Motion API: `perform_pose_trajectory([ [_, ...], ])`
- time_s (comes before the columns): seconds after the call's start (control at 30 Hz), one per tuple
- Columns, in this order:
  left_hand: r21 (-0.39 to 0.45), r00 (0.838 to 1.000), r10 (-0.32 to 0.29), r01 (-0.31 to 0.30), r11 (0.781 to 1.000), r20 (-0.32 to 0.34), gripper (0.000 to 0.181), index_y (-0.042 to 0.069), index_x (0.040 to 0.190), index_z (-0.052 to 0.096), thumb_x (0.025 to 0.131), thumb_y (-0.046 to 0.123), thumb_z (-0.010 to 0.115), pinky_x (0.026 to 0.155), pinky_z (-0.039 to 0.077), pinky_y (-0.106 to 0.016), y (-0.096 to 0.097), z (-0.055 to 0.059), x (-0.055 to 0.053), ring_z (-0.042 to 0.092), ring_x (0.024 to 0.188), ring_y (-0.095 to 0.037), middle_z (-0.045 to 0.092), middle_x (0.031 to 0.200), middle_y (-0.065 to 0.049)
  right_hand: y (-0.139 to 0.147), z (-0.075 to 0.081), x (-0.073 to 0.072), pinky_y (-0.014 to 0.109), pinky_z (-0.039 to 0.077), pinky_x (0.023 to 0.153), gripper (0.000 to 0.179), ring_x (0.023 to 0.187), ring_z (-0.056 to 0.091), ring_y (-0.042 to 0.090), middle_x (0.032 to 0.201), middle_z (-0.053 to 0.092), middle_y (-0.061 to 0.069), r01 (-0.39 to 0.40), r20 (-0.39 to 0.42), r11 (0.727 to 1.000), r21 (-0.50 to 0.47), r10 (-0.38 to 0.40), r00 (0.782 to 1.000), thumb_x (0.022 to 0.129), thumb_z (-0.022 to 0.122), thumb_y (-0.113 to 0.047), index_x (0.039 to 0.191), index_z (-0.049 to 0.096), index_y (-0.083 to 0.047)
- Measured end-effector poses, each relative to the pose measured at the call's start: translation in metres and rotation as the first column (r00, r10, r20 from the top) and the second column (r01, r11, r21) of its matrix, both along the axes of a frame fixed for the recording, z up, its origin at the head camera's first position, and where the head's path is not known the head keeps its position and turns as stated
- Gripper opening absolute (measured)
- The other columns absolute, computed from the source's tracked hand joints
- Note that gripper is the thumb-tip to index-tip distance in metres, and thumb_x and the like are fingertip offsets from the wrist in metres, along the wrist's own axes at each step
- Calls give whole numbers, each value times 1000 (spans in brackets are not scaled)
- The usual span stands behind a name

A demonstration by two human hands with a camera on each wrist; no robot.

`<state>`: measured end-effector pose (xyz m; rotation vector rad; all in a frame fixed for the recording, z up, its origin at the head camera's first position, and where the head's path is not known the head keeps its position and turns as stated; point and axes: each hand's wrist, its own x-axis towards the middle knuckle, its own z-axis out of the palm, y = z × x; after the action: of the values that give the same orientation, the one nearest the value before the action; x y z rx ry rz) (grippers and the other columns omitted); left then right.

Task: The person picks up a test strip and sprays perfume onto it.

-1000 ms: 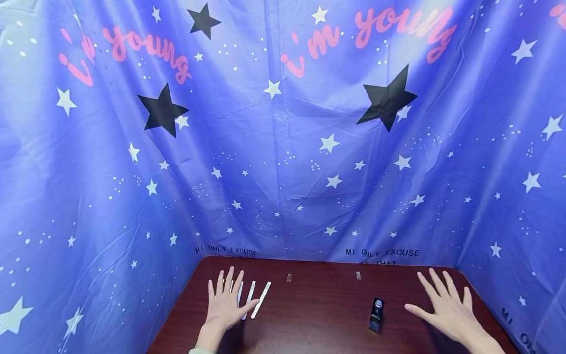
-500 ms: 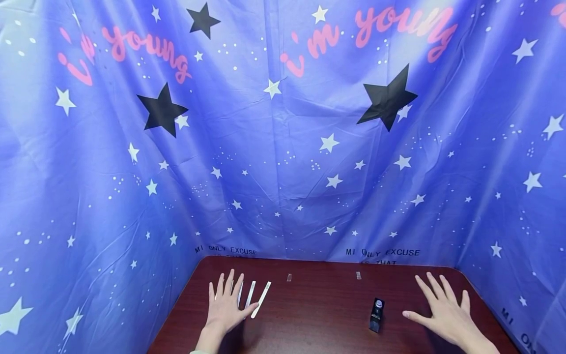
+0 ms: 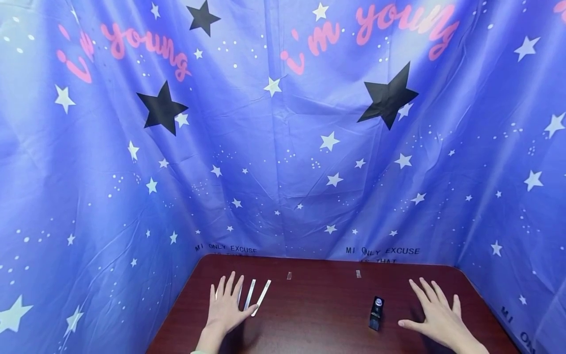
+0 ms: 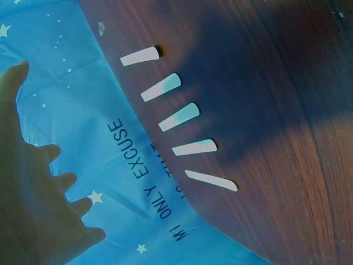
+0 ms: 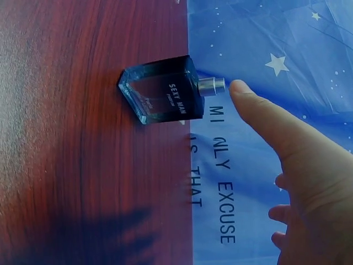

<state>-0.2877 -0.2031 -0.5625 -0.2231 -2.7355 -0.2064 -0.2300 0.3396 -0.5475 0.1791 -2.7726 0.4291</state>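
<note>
My left hand (image 3: 224, 309) is held with its fingers spread over the left of the table, covering part of a row of white paper strips (image 3: 263, 296). Several strips (image 4: 179, 117) show in the left wrist view, fanned out side by side and flat on the wood. To the right stands a dark glass perfume bottle (image 3: 376, 314), upright and uncapped. In the right wrist view the bottle (image 5: 160, 91) bears "SEXY MAN" lettering and a silver spray nozzle (image 5: 212, 86). My right hand (image 3: 442, 317) is just right of it, fingers spread and holding nothing.
The dark red-brown wooden table (image 3: 309, 314) has rounded back corners. A blue star-printed cloth (image 3: 283, 147) hangs behind it and on both sides. Two small clear tape pieces, a left one (image 3: 289, 276) and a right one (image 3: 358, 274), lie near the back edge.
My right hand has shifted left toward the perfume bottle and slightly nearer the front. My left hand has barely moved, dipping a little. The bottle and strips stay in place.
</note>
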Motion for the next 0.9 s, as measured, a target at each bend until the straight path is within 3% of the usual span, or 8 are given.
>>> perform_pose_trajectory([
  [0.43,47,999,-21,20,999,24,92,11,143,51,71,66,71,114,32,-63,2,-4,2,42,139,-42,46,151,-17,-7,-10,0,86,12,96,118,132,30,52,146,38,32,-13,-17,1000,-20,13,1000,62,82,-63,152,30,-6],
  [0.9,36,999,-20,19,999,47,91,10,144,51,74,65,70,113,38,-56,6,-11,4,45,139,-39,49,149,-18,-15,-12,0,82,20,97,111,132,35,53,146,42,31,-11,23,998,-56,12,1000,64,82,-61,147,38,-2],
])
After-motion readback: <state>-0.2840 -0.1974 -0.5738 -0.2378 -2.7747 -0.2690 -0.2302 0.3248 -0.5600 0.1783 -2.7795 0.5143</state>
